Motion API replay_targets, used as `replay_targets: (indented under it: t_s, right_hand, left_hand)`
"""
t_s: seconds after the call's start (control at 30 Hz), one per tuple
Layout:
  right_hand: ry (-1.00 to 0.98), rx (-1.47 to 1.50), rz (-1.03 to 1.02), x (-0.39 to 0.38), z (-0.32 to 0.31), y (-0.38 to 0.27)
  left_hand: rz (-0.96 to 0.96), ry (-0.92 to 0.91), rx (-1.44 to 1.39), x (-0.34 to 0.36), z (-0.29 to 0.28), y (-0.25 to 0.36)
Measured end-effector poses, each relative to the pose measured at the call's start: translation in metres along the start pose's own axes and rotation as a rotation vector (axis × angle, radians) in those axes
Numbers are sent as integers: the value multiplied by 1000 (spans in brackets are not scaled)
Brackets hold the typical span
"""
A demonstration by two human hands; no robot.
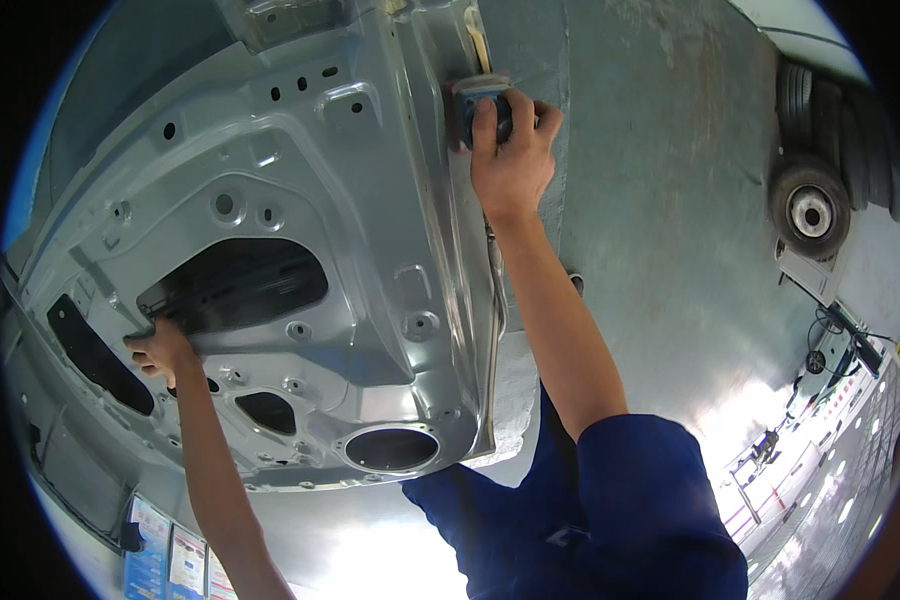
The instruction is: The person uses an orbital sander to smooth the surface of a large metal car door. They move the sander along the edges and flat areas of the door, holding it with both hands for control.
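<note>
A bare grey metal car door (375,215) fills the left half, its inner side with holes and cut-outs turned to me. My left hand (165,352) has its fingers curled round the strip of panel between two dark openings. At the door's long right edge, my right hand (515,150) is closed over a blue sanding block (477,98). The block's pale pad side lies against the edge; its contact face is hidden. A tan, yellowish strip (478,45) runs along the edge just beyond the block.
A grey-green floor (670,230) stretches to the right of the door. Farther right are a wheel with a tyre (810,210) and several stacked tyres (850,130). Cables and equipment (840,345) stand below them. Posters (185,560) show at lower left.
</note>
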State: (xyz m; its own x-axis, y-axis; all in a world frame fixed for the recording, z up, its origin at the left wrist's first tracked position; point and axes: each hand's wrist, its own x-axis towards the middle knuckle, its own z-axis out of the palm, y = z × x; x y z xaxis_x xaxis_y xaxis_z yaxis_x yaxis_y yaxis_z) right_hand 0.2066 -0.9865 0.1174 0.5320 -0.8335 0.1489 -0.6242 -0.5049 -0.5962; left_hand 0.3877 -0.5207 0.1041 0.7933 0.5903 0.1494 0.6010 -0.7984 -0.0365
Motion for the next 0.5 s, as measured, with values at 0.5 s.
replay_targets:
  t_s: [0.5]
  right_hand:
    - [250,172,-318,27,16,-3]
  left_hand:
    - [37,-15,-71,24,12,-16]
